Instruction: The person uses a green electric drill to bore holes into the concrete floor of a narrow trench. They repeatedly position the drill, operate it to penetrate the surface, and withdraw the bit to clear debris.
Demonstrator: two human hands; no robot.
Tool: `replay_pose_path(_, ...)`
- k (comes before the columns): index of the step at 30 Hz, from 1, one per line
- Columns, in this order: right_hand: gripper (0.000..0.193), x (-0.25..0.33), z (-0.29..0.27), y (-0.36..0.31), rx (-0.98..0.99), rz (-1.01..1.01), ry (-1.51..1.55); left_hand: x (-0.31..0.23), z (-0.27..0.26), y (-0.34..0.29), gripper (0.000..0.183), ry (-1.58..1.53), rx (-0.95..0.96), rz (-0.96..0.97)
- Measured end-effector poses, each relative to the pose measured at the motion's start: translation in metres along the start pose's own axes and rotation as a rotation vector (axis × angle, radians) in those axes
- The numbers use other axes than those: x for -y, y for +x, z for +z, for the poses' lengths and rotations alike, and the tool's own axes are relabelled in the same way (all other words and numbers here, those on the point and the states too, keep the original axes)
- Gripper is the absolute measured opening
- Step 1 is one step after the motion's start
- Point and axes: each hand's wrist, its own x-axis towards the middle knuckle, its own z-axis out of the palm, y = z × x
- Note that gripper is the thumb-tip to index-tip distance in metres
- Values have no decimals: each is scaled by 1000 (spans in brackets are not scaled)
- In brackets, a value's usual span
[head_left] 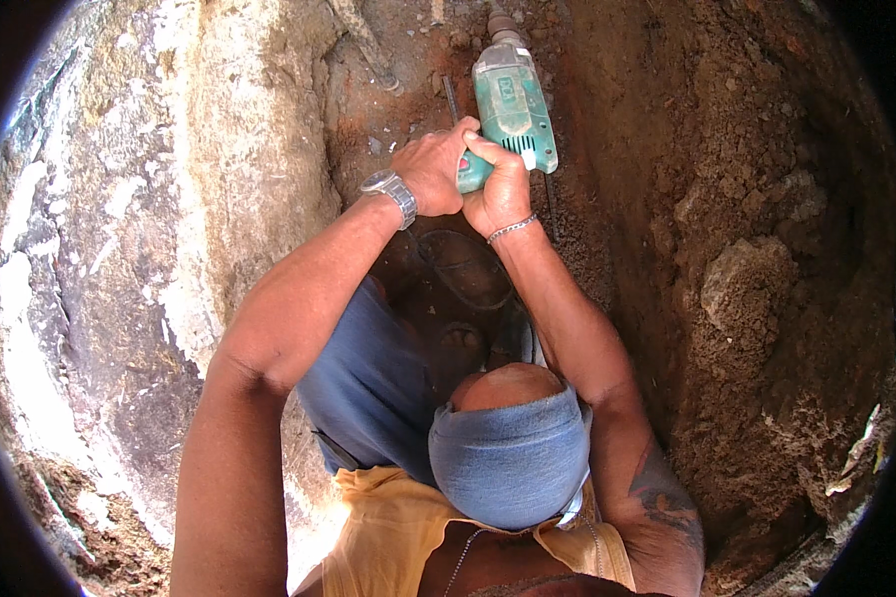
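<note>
Both hands closed at the green drill (516,107), no visible gap in the grip. Right hand (501,191) wraps the handle from the right, thumb laid along its top. Left hand (432,172) curls in from the left, knuckles up, meeting the right at the handle; its fingertips are mostly hidden behind. A small red part shows on the handle between the hands.

Drill body lies ahead and slightly right of the grip, nose pointing away from the wearer. Casing dusty. Grey-brown front end (506,28) reaches almost to the upper edge of view; contact at its tip cannot be told.

Just ahead of the left hand: thin rod (452,98), slanting. Farther ahead and left: a grey, pipe-like piece (366,45) near the wall foot.

Left of the grip: pale, rough wall (239,129), white-flecked. Right: brown earth bank (637,139), with a large clod (750,287) to the right and nearer the wearer.

Metal watch (390,196) on left wrist, chain bracelet (512,229) on right. Behind the grip: bent knee (508,386) with blue cloth (510,463) bunched below it. Between grip and knee, deep shade; a dark loop (465,269) there, kind unclear.
</note>
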Motion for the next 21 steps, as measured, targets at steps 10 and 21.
replay_pose_path(10, 21, -2, -6, 4, 3, -8, -35, 0, 0, 0, 70, -22, -14, 24)
replay_pose_path(21, 23, 1, -2, 2, 17, -6, -18, 6, 6, 2, 68, -35, -30, 47)
